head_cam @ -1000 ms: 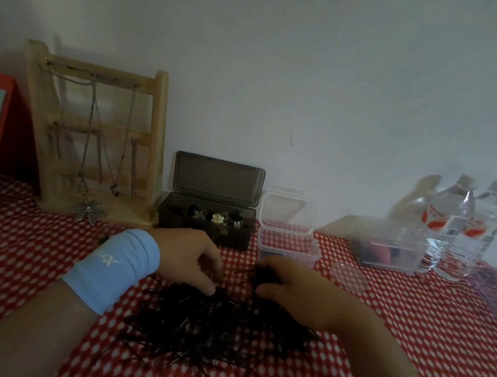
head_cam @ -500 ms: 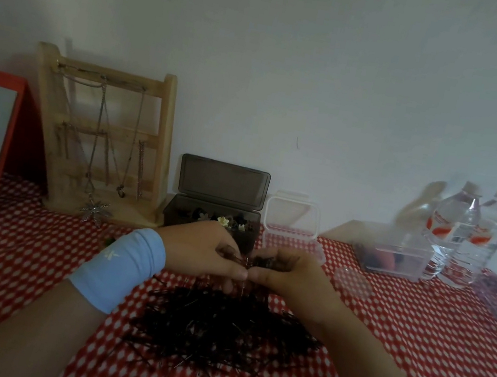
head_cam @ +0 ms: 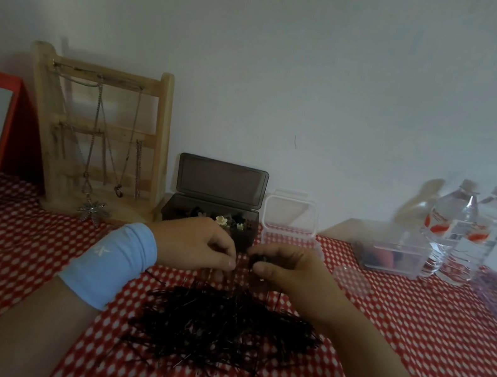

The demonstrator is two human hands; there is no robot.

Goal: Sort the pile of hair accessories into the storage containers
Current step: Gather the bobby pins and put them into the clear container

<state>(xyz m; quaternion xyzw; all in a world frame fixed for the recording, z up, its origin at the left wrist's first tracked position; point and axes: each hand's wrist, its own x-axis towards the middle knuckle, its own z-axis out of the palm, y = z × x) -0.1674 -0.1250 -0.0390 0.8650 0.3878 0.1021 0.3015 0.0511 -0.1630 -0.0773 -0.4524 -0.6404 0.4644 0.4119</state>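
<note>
Head view. At lower centre, on the red-checked worktop [head_cam: 411, 350]: a tangled pile [head_cam: 222, 326] of thin black pins [head_cam: 197, 339]. Just above its far edge, at frame centre: left hand [head_cam: 197, 242] and right hand [head_cam: 289, 272], close together and almost touching. Both with fingers curled, pinching a few pins lifted off the top of the pile. Possibly also a small dark piece under the right thumb, too blurred to name.

Behind the hands, against the wall: a dark box [head_cam: 212, 215], lid up, with small clips inside. Just right of it, a clear box [head_cam: 290, 225], lid up too, its inside hidden by the hands. Farther right, a clear tub [head_cam: 395, 254] with dark and red pieces.

On handling, by judgement only:
- Probably very light, springy wire, smooth and slippery, and quick to hook into neighbours.
- Likely to drag a clump along if pulled from the middle of the heap.
- Better taken from the loose top, a few at a time, pinched near mid-length.
- Worth shaking free of stragglers before carrying to a box.
- Little fear of breakage, more of scattering across the cloth.
</note>
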